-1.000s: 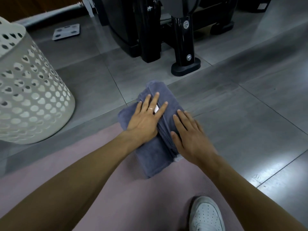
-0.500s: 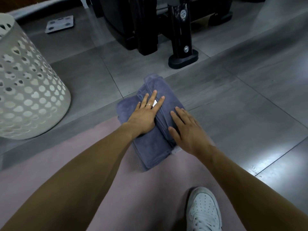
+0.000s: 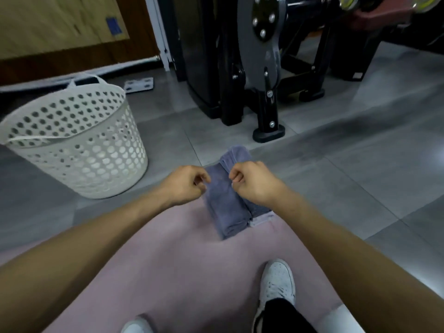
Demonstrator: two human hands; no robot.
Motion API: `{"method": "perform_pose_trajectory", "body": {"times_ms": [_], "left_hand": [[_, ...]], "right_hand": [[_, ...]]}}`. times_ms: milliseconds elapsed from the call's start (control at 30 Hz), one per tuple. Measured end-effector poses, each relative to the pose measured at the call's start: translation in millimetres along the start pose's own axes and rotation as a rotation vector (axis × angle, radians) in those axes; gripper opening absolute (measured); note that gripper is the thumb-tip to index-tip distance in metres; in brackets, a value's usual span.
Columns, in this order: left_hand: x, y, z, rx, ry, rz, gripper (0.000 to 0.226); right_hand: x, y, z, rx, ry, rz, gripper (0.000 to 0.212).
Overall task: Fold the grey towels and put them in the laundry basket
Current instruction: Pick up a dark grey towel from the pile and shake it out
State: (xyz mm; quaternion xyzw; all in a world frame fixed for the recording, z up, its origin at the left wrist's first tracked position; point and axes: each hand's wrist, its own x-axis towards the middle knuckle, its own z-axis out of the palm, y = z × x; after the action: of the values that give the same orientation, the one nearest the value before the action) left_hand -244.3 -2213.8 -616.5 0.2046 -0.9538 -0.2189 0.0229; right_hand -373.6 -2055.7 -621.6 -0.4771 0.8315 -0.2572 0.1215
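A folded grey towel (image 3: 227,203) lies half on the pink mat (image 3: 182,265) and half on the grey tiles. My left hand (image 3: 185,185) has its fingers curled at the towel's left edge and seems to pinch it. With curled fingers, my right hand (image 3: 251,182) grips the towel's right fold. The white perforated laundry basket (image 3: 79,150) stands upright to the left of the towel, about an arm's length away. I cannot see inside the basket.
A black exercise machine (image 3: 259,75) stands just behind the towel, its foot (image 3: 268,134) close to the towel's far end. A flat scale (image 3: 139,84) lies behind the basket. My white shoes (image 3: 276,284) rest on the mat near me.
Both hands lay flat on the towel before; now their fingers are curled at its sides. The view has tilted up, bringing the basket's rim and the machine into sight.
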Motion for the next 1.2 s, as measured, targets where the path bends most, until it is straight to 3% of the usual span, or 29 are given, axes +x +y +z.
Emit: {"method": "perform_pose_trajectory", "body": {"times_ms": [233, 467, 667, 833, 967, 1200], "left_hand": [[-172.8, 0.9, -89.8, -0.015, 0.032, -0.101, 0.011], [-326.1, -48.3, -119.5, -0.092, 0.159, -0.353, 0.010], [-413.5, -140.1, -84.3, -0.135, 0.127, -0.594, 0.010], [-451.7, -235.2, -30.0, -0.187, 0.039, -0.829, 0.009], [-460.1, -301.5, 12.6, -0.229, 0.010, -1.015, 0.022], [-441.9, -387.0, 90.5, -0.152, 0.026, -1.074, 0.030]], "right_hand": [[-51.4, -137.8, -16.6, -0.160, -0.147, -0.188, 0.021], [-113.4, -254.1, 47.3, 0.003, -0.244, -0.326, 0.022], [-128.9, -312.6, 132.6, 0.073, -0.391, -0.429, 0.017], [-116.7, -331.7, 216.7, 0.117, -0.529, -0.375, 0.013], [-101.8, -334.8, 279.2, 0.139, -0.584, -0.308, 0.011], [-70.4, -326.7, 358.7, 0.139, -0.654, -0.220, 0.013]]}}
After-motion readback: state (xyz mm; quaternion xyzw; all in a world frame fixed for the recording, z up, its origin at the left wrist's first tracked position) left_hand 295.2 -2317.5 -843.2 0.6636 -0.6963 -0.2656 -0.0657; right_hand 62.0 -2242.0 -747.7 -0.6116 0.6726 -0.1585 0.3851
